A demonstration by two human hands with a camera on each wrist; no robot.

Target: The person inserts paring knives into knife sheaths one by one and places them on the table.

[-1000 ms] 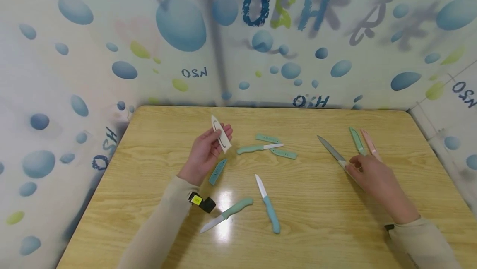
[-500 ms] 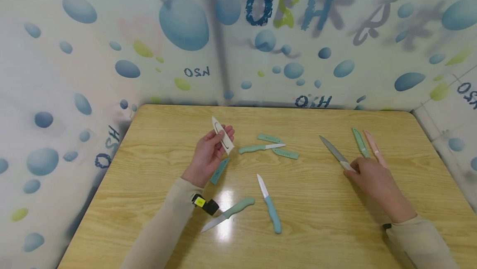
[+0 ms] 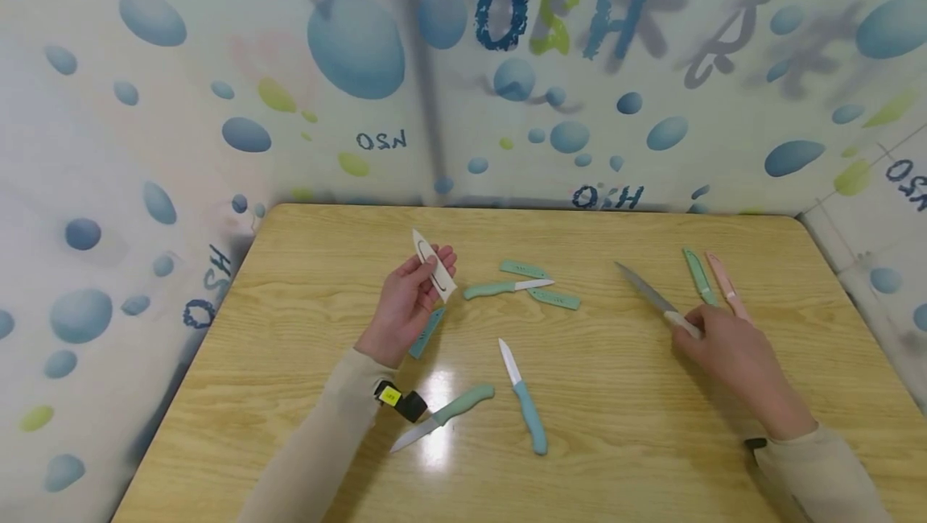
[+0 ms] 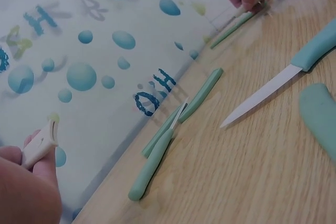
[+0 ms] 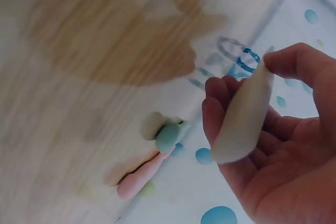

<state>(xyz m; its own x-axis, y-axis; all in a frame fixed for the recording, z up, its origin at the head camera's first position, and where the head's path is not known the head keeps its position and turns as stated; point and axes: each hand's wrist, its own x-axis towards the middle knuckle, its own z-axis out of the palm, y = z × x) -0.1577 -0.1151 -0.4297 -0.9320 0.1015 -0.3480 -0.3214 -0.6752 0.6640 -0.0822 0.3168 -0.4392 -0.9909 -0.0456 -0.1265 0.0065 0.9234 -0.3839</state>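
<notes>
My left hand [image 3: 405, 298] holds a cream blade sheath [image 3: 433, 267], the thumb lying across it and its narrow tip directed away from me. In the left wrist view the open end of the sheath [image 4: 44, 145] shows. On the right, my right hand [image 3: 731, 350] grips a knife by its cream handle [image 3: 682, 323]; the bare grey blade [image 3: 644, 288] extends toward the far left. Seen from the right wrist, the handle [image 5: 244, 116] lies between thumb and fingers. Just beyond that hand are a green sheathed knife [image 3: 698, 276] and a pink one [image 3: 727, 286].
On the wooden table [image 3: 615, 426] lie a blue-handled knife [image 3: 529, 417], a green-handled knife [image 3: 463, 402] and a smaller green-handled knife [image 3: 491, 290] between two green sheaths [image 3: 523, 269]. A teal sheath [image 3: 427, 333] lies beside my left wrist. A patterned wall [image 3: 463, 105] stands behind.
The knife in my right hand has shifted in the grip, with more of its cream handle showing and the blade tip slightly farther left. My left hand holds the sheath almost still.
</notes>
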